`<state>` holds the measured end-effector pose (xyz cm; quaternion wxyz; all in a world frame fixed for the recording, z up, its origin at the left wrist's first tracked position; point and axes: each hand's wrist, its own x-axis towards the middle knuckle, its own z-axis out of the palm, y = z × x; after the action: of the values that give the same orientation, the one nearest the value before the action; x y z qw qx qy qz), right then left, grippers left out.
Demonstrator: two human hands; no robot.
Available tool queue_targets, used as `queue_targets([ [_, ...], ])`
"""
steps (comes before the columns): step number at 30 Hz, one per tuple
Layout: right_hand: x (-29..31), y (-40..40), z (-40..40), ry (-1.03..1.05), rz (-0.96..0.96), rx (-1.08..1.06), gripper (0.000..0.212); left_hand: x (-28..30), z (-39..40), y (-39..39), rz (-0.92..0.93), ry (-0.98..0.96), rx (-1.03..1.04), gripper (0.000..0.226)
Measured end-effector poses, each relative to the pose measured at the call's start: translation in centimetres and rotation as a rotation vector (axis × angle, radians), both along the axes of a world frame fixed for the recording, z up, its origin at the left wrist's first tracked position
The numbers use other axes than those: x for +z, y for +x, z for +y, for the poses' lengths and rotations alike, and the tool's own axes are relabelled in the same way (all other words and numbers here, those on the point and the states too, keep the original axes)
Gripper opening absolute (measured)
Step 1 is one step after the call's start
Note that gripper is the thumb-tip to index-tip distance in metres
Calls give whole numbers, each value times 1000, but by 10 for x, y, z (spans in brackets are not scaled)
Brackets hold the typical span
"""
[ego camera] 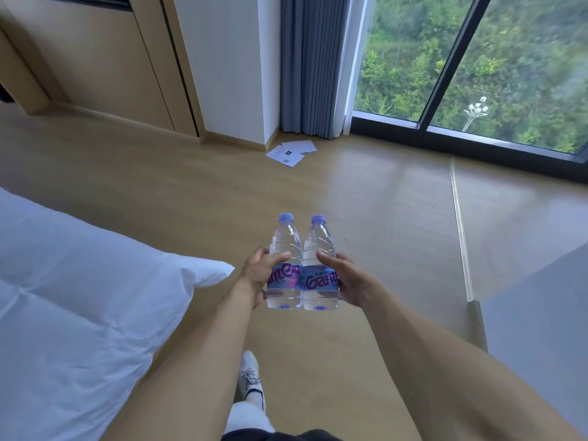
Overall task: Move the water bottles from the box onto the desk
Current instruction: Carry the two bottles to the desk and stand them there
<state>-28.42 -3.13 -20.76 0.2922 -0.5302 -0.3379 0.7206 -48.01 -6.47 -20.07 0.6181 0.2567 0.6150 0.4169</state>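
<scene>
Holding two water bottles upright, side by side & touching, above the wood floor [366, 198]: left hand [257, 272] fingers curled round left bottle [284, 246], right hand [350, 280] fingers curled round right bottle [319, 246]. White bed [79, 281] left; papers [291, 151] far, by curtain [310, 65].

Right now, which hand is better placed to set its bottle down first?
Probably right: the right hand grips the right bottle beside the pale surface, likely the desk. The left hand is bedside.
</scene>
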Motion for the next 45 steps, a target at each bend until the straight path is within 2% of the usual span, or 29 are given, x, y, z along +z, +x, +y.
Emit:
queue_targets([
  [4,-5,-14,52,-11,-32,-34,33,-5,53,-16,-19,6,-35,57],
  [7,-4,-38,100,-8,-78,-30,43,-11,101,-40,-30,11,-36,55],
  [18,5,-150,270,5,-168,39,52,-5,261,-151,-40,19,2,61],
  [21,3,-178,306,10,-180,79,54,-8,288,-178,-44,25,41,56],
  [32,-11,-289,442,23,-200,305,40,-28,387,-275,-39,-22,283,69],
  [37,-16,-339,525,41,-205,445,45,-39,450,-314,-35,-23,420,58],
  [45,-1,-405,654,17,-166,595,47,-36,552,-361,-67,-54,610,78],
])
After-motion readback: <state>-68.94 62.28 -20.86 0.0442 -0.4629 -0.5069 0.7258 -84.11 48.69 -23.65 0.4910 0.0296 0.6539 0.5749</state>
